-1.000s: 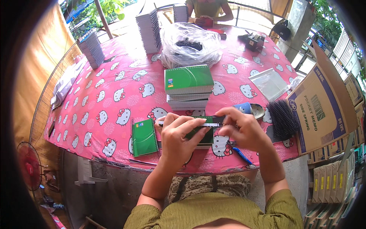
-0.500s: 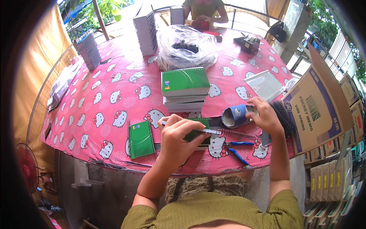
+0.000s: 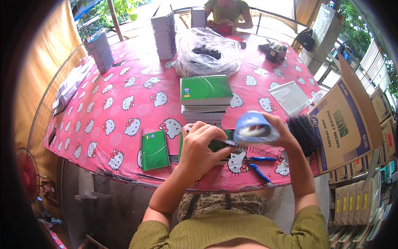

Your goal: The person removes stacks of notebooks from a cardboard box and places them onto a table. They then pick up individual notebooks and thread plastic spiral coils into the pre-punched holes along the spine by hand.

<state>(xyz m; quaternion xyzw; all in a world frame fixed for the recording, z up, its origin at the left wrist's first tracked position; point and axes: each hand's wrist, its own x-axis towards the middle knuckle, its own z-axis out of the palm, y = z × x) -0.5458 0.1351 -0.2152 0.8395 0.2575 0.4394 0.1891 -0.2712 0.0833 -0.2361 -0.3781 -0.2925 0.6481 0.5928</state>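
Observation:
My left hand (image 3: 199, 145) is closed on the edge of a small notebook (image 3: 216, 144) with a green cover, held tilted. From the end of its edge a thin spiral coil (image 3: 263, 153) stretches out to the right. My right hand (image 3: 280, 129) grips a blue, cup-shaped tool (image 3: 252, 115) with a pale hollow end, raised beside the coil and slightly blurred. Below the coil lie pliers (image 3: 260, 172) with blue handles. To the left, a spiral-bound green notebook (image 3: 154, 150) rests flat. A stack of green notebooks (image 3: 206, 90) stands just beyond my hands.
Black spiral coils (image 3: 304, 135) are heaped beside an open cardboard box (image 3: 344, 118) at the right. A clear plastic bag (image 3: 207, 62) holds dark coils. Tall notebook stacks (image 3: 163, 37) stand farther back. A tape dispenser (image 3: 275, 53) sits far right. Another person (image 3: 228, 16) works across the table.
My right hand has taken hold of the blue tool and lifted it from the table, turning it toward the coil. The left hand still holds the notebook; the view has shifted slightly.

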